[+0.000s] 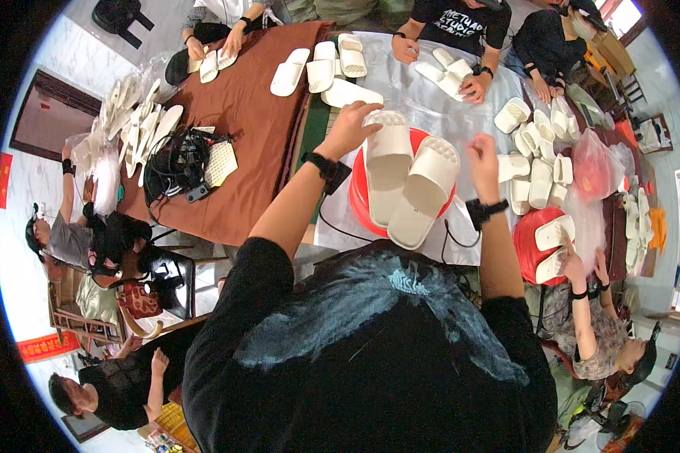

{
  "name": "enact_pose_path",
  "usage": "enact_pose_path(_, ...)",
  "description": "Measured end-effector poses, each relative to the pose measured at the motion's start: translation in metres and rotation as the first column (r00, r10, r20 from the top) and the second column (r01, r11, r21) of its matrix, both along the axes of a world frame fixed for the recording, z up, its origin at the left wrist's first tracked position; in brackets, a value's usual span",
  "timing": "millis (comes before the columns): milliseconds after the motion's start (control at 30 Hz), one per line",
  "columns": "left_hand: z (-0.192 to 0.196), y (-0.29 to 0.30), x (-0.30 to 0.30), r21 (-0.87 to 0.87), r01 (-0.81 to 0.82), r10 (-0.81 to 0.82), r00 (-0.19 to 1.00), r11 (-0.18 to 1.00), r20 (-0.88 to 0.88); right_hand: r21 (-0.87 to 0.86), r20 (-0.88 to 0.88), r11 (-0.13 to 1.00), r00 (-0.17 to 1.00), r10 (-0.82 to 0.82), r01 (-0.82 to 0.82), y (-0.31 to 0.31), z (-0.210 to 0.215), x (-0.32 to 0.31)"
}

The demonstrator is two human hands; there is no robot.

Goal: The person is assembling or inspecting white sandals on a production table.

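Observation:
Two white slide slippers lie side by side, soles down, on a round red stool top (359,204) in front of me. My left hand (350,130) is closed at the toe of the left slipper (389,147), its thumb and fingers at the edge. Beside the right slipper (434,170), and apart from it, my right hand (483,160) is raised. Its fingers are curled and slightly blurred, so whatever may be in them is hidden. Both my wrists wear black bands.
White slippers (321,72) lie beyond the stool, and several more (540,181) are piled to the right. A brown-covered table (242,113) at left bears black cables (177,166). Co-workers handle slippers across the table; another at right has a slipper pair (555,234) on a red stool.

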State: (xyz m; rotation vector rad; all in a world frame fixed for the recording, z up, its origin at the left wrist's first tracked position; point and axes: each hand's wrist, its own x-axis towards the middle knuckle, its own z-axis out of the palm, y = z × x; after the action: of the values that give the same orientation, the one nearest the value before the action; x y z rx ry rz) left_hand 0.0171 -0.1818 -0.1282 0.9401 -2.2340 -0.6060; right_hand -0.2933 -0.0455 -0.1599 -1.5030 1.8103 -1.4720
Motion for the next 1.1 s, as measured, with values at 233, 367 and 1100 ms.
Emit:
enact_pose_path(233, 0.02, 0.039, 0.005, 0.003, 0.114, -0.113, 0.981, 0.993, 0.156, 0.31, 0.496, 0.844, 0.832, 0.25, -0.439, 0.099, 0.068, 0.043)
enact_pose_path(367, 0.011, 0.029, -0.005, 0.11, 0.214, -0.232, 0.954, 0.971, 0.189, 0.328, 0.357, 0.783, 0.837, 0.415, -0.528, 0.102, 0.049, 0.06)
enact_pose_path(1100, 0.069, 0.163, 0.005, 0.49, 0.371, -0.396, 0.916, 0.788, -0.057, 0.247, -0.474, 0.904, 0.771, 0.426, -0.348, 0.102, 0.083, 0.102)
